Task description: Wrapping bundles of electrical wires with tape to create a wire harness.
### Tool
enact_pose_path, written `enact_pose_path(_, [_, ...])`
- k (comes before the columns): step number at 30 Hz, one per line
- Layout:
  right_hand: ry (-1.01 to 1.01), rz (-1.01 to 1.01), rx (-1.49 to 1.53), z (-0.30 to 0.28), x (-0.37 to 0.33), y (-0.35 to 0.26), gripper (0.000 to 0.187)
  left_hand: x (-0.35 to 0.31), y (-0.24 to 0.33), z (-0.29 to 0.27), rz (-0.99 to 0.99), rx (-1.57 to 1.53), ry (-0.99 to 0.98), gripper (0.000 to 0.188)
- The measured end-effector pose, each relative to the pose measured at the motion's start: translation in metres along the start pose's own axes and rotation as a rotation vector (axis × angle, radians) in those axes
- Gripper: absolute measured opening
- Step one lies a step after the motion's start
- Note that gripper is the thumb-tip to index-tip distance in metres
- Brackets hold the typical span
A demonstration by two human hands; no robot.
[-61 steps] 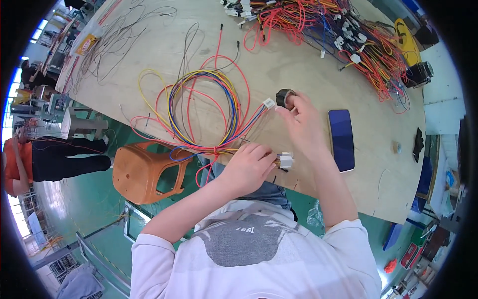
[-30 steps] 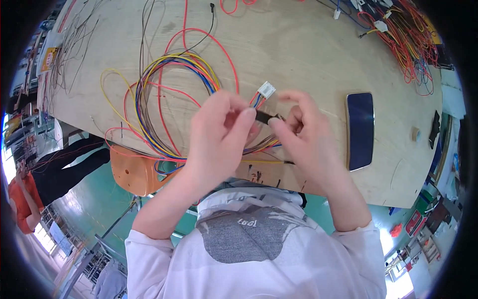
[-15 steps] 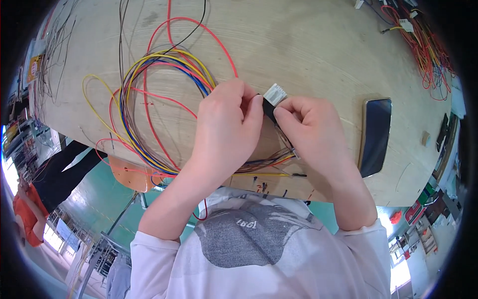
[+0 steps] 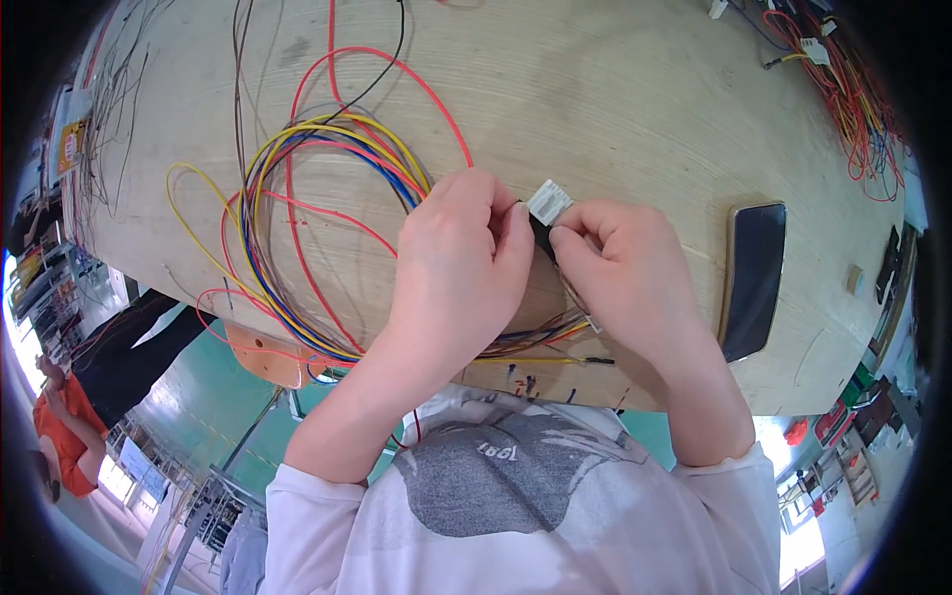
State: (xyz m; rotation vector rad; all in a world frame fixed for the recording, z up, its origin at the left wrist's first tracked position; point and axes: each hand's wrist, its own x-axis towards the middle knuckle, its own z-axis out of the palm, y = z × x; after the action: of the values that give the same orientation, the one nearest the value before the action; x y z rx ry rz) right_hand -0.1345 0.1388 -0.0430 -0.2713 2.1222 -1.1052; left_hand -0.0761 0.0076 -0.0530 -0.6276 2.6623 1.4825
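A white plug connector [image 4: 549,201] sticks up between my two hands above the wooden table. Just below it the wires are covered by a black wrap [image 4: 541,238]; tape or sleeve, I cannot tell. My left hand [image 4: 458,248] is closed, thumb and forefinger pinching at the left side of this wrap. From the right, my right hand [image 4: 623,263] pinches the wrap just under the connector. Its wires run down toward my body, partly hidden by my right hand. A coil of yellow, blue, red and brown wires [image 4: 395,180] lies left of and beneath my left forearm.
A phone [image 4: 756,283] lies on the table [image 4: 635,109] right of my right hand. Bundled red wires with white connectors [image 4: 815,52] lie at the far right. Thin dark wires [image 4: 119,89] hang over the far left. A person in orange [image 4: 71,431] is beyond the left edge.
Both hands keep their pinch and sit slightly lower in the picture, as does the table. The connector has turned a little, now showing more of its flat face.
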Motion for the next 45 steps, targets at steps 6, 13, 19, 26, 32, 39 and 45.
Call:
enact_pose_path(6, [0.026, -0.055, -0.03, -0.001, 0.0, 0.0, 0.018, 0.0, -0.001, 0.001, -0.046, -0.047, 0.002, 0.01])
enact_pose_path(13, [0.027, -0.044, -0.033, 0.0, -0.001, 0.001, 0.018, 0.001, 0.001, 0.002, -0.043, -0.053, 0.007, 0.009])
enact_pose_path(19, [-0.016, -0.022, 0.045, -0.003, -0.001, 0.004, 0.018, 0.001, -0.001, 0.003, -0.022, -0.028, 0.023, 0.008])
enact_pose_path(26, [0.048, -0.094, -0.021, -0.002, -0.001, 0.007, 0.018, 0.002, 0.001, 0.004, -0.043, -0.053, 0.029, 0.009])
enact_pose_path(32, [0.067, 0.03, 0.087, -0.002, -0.004, 0.01, 0.017, 0.002, 0.008, 0.0, -0.195, -0.238, 0.008, 0.009])
enact_pose_path(39, [0.085, -0.069, 0.035, -0.001, -0.004, 0.009, 0.017, 0.0, 0.003, 0.0, -0.086, -0.05, -0.008, 0.009])
enact_pose_path(45, [0.054, -0.021, 0.042, -0.003, -0.004, 0.008, 0.017, -0.005, 0.002, -0.001, -0.051, -0.059, -0.021, 0.01])
